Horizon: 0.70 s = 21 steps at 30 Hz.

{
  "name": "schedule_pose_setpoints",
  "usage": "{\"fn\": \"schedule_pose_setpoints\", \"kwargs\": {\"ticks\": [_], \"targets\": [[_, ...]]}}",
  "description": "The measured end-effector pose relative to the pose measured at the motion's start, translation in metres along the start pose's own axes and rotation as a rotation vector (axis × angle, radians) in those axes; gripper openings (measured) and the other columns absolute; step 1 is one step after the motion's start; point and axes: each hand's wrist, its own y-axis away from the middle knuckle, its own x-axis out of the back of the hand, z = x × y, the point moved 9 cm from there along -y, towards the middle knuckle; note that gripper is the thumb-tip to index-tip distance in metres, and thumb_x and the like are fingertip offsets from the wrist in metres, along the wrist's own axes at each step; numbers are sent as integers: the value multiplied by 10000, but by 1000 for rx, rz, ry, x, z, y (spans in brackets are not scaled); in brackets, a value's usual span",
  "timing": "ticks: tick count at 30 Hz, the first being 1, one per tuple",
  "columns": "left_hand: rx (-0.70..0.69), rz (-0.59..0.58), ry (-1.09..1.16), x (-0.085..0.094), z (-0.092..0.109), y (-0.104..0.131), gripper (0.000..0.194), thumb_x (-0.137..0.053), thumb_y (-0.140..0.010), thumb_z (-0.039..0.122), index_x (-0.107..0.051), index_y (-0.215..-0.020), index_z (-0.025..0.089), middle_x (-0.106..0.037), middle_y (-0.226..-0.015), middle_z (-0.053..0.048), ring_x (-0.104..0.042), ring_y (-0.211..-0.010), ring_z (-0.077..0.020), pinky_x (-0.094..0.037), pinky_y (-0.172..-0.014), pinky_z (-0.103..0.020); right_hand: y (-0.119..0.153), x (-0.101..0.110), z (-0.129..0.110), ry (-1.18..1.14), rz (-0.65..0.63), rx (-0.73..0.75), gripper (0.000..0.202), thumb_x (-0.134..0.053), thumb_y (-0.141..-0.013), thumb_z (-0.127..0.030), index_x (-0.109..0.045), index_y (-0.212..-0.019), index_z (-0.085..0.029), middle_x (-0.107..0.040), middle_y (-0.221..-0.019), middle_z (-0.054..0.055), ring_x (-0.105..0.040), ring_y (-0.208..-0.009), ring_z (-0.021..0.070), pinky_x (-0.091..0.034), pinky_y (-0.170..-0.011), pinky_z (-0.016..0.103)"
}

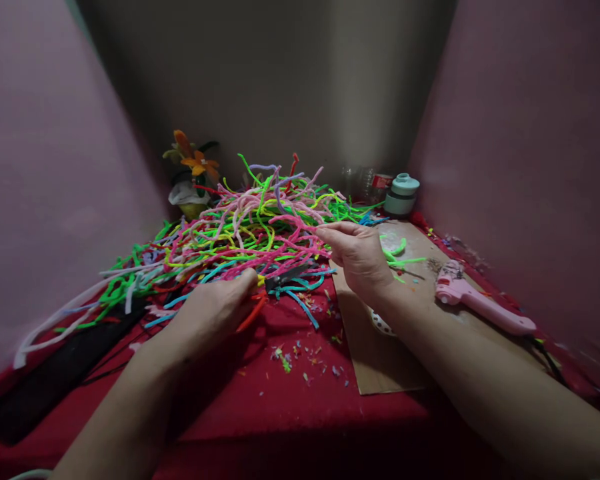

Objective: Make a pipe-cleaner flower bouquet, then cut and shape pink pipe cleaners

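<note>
A big tangled heap of pipe cleaners (240,220) in pink, green, yellow, blue and white lies in the middle of the red-covered table. My left hand (217,303) is closed around pliers (280,280) at the near edge of this heap. Their dark head points right, and red and yellow handle parts show by my fingers. My right hand (357,257) pinches a pink pipe cleaner (300,225) between thumb and fingertips, over the heap's right side. The pliers' jaws are blurred against the strands, so whether they touch one I cannot tell.
Right of the heap, a cardboard sheet (360,360) bears a pink glue gun (473,300) and green pieces (397,252). Behind stand a pale green bottle (401,195) and orange flowers (199,162) in a pot. Fuzz scraps (285,360) litter the red cloth (260,413). Walls enclose three sides.
</note>
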Motion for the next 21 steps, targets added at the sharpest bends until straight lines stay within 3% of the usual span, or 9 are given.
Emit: {"fn": "schedule_pose_setpoints", "kwargs": {"ticks": [4,12,15,18,21], "targets": [[-77,-65,102,-9,7,-1,197,-360,-869,363,-471,-799,217,-584,-698,-10,-486,-553,-127,-267,-513,-247,1,-2,-1,-72,-12,-15,50,-703,-639,-215,-690,-620,-171,-440,-446,-68,-261,-416,33,-204,-415,221],[-79,-221,293,-5,16,-8,128,-509,-770,293,-598,-757,201,-603,-796,-43,-532,-685,-162,-355,-593,-260,4,-11,5,-209,-104,-88,64,-711,-643,-215,-667,-636,-168,-308,-382,-99,-170,-372,26,-99,-388,228],[8,-79,610,17,18,-15,216,-562,-760,362,-626,-887,200,-623,-820,-36,-562,-729,-165,-403,-634,-255,7,-18,8,-249,-158,-124,76,-707,-648,-221,-661,-648,-161,-291,-379,-103,-166,-368,28,-91,-386,231],[206,95,1093,33,14,-20,365,-554,-779,441,-562,-1047,194,-561,-654,17,-508,-536,-112,-377,-491,-215,12,-26,12,-262,-215,-155,113,-709,-655,-246,-644,-655,-155,-291,-393,-104,-178,-374,30,-112,-386,228],[307,204,1573,37,20,-28,303,-548,-783,462,-575,-886,179,-468,-544,58,-358,-367,-50,-263,-363,-180,19,-34,17,-239,-267,-177,151,-713,-663,-277,-632,-682,-151,-296,-411,-106,-183,-384,29,-123,-390,226]]}}
